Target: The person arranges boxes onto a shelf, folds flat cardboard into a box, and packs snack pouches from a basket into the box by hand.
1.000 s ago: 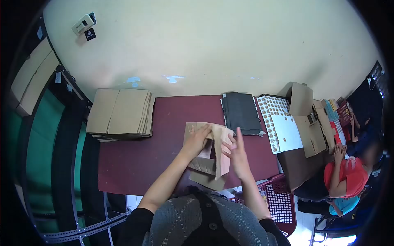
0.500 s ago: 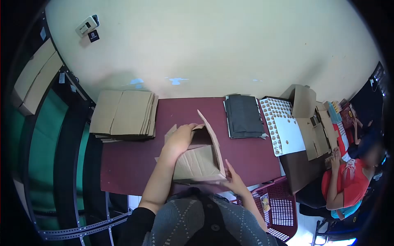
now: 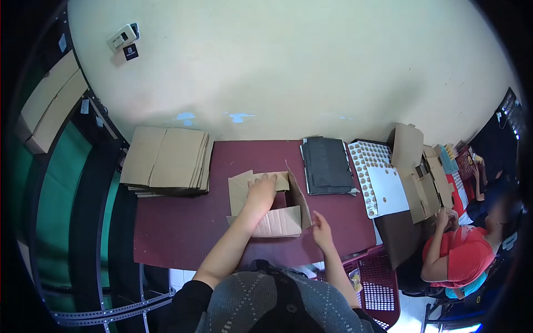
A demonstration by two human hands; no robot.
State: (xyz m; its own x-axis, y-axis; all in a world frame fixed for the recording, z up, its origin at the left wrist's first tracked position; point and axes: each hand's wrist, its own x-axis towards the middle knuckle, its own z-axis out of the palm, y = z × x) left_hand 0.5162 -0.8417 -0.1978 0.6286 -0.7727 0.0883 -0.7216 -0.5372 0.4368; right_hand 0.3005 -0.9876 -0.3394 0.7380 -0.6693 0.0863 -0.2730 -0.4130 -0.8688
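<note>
A brown cardboard box (image 3: 280, 223) stands on the dark red table (image 3: 177, 233), its top flaps raised and dark red showing inside it. My left hand (image 3: 262, 191) reaches over the box and lies on its far flap, fingers spread and pressing on the cardboard. Just right of the box, my right hand (image 3: 322, 230) is held open with its fingers apart, near the raised right flap (image 3: 300, 200) but holding nothing.
Flat cardboard boxes (image 3: 166, 158) are stacked at the left. Black folded sheets (image 3: 328, 166) lie at the right, beside a white sheet with round brown pieces (image 3: 388, 191). A maroon basket (image 3: 380, 283) stands below the table edge. A co-worker (image 3: 461, 252) sits at the right.
The box has moved away from my body and now sits flatter on the table. My left hand has shifted forward and right onto the far flap; my right hand has come away from the box.
</note>
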